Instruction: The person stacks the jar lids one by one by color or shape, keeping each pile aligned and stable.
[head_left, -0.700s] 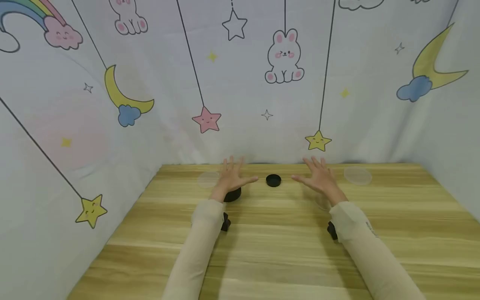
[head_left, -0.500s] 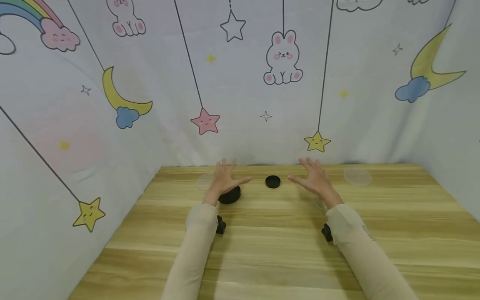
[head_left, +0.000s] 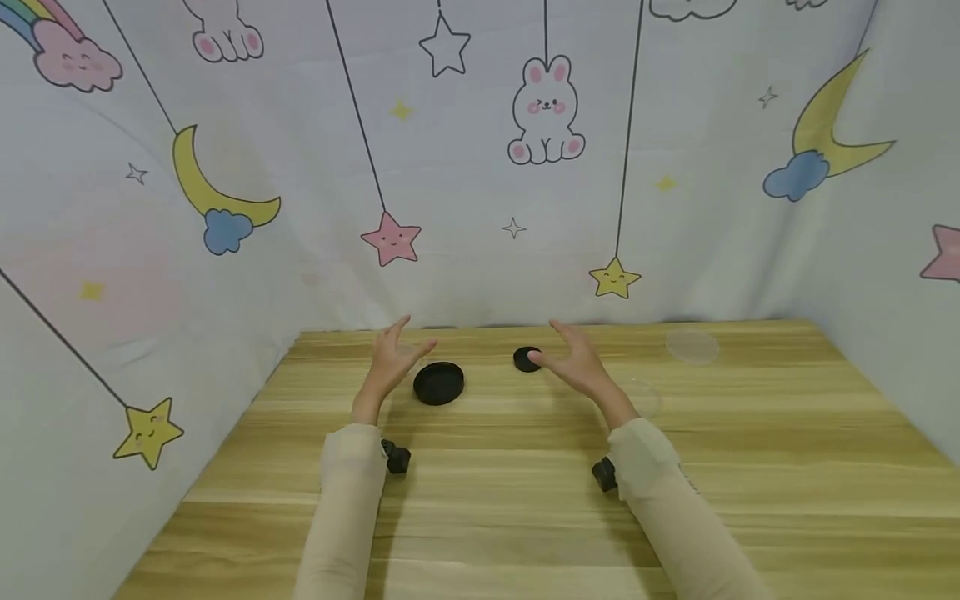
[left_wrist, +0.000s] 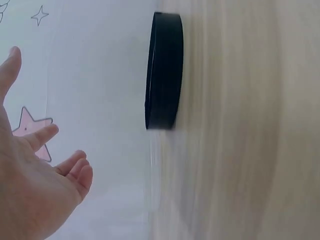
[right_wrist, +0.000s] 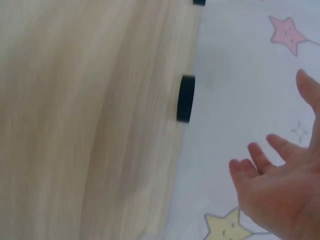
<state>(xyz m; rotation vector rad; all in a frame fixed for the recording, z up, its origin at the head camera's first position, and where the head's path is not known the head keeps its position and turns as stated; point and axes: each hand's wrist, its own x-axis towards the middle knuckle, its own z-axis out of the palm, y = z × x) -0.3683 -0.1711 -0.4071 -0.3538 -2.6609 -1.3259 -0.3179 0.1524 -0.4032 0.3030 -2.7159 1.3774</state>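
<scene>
My left hand (head_left: 390,365) hovers with relaxed, spread fingers just left of a large, shallow black round dish or lid (head_left: 439,387). In the left wrist view this black piece (left_wrist: 166,72) rests on the table, and the hand (left_wrist: 37,185) is apart from it. My right hand (head_left: 580,365) is likewise raised, its thumb overlapping a smaller black round piece (head_left: 523,360) in the head view. The right wrist view shows a gap between that small piece (right_wrist: 185,99) and the hand (right_wrist: 285,187). Neither hand holds anything.
A clear round disc (head_left: 692,347) lies at the back right of the wooden table (head_left: 487,517). Another clear disc (head_left: 643,398) is beside my right wrist. Behind the table hangs a printed white cloth (head_left: 465,175). Black wrist devices (head_left: 397,457) protrude by the sleeves.
Both hands have shifted left, and their fingers look less spread. The large black piece, partly covered by my left hand before, is now in full view. My right thumb now overlaps the small one.
</scene>
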